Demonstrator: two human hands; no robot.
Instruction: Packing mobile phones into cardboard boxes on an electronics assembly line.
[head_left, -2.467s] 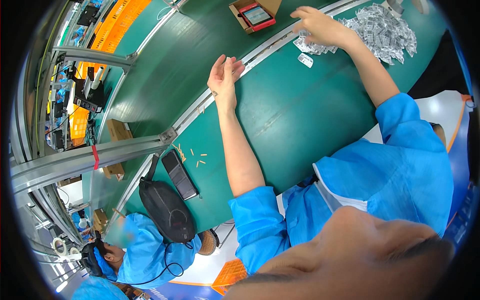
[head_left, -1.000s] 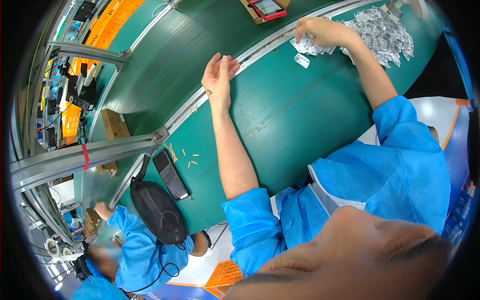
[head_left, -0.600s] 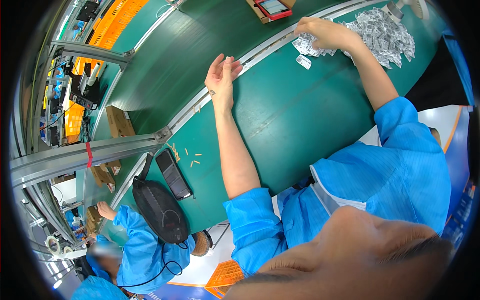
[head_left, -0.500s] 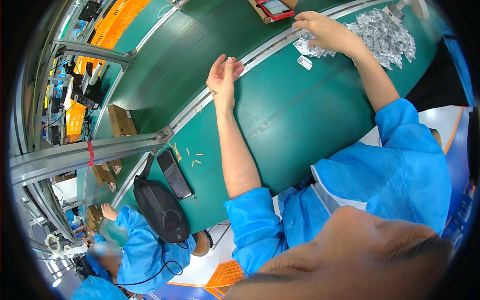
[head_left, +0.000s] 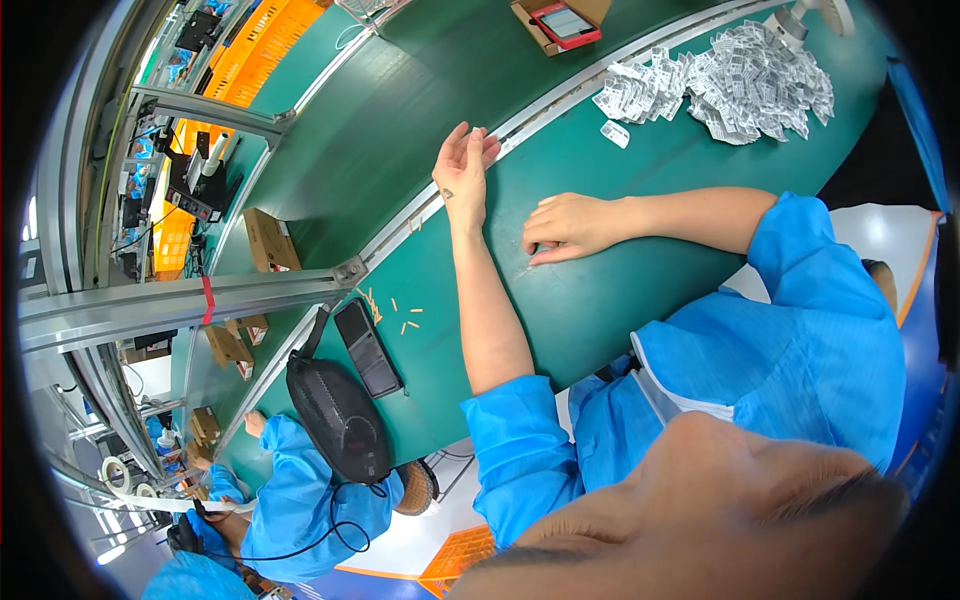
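At the far left, beyond the green table (head_left: 640, 290), orange crates (head_left: 262, 52) stand behind a metal frame (head_left: 170, 300), and a small cardboard box (head_left: 268, 240) rides on the darker green belt (head_left: 400, 130) that runs along the table's far edge. Lower left, a co-worker in a blue sleeve (head_left: 300, 500) sits at the same table, near a black mesh pouch (head_left: 335, 415) and a black flat device (head_left: 366, 348) lying just beside it. A few small tan sticks (head_left: 405, 315) are scattered on the table next to that device.

Toward the middle, the left hand (head_left: 462, 170) lies with its palm turned up and its fingers loosely spread, resting at the metal rail (head_left: 420, 215) between table and belt; it holds nothing. The bare forearm runs back along the table to a blue sleeve (head_left: 520, 450).

Just to its right, the right hand (head_left: 570, 225) rests palm down on the table, fingers bent and fingertips touching the surface. Whether anything small is pinched under them cannot be told. The two hands are near each other but not touching.

Farther right and up, a heap of small white packets (head_left: 750, 80) lies on the table against the rail, well apart from both hands. One single packet (head_left: 614, 133) lies loose in front of the heap, between it and the right hand. Above, on the belt, an open cardboard box (head_left: 545, 25) carries a red phone (head_left: 566, 22).
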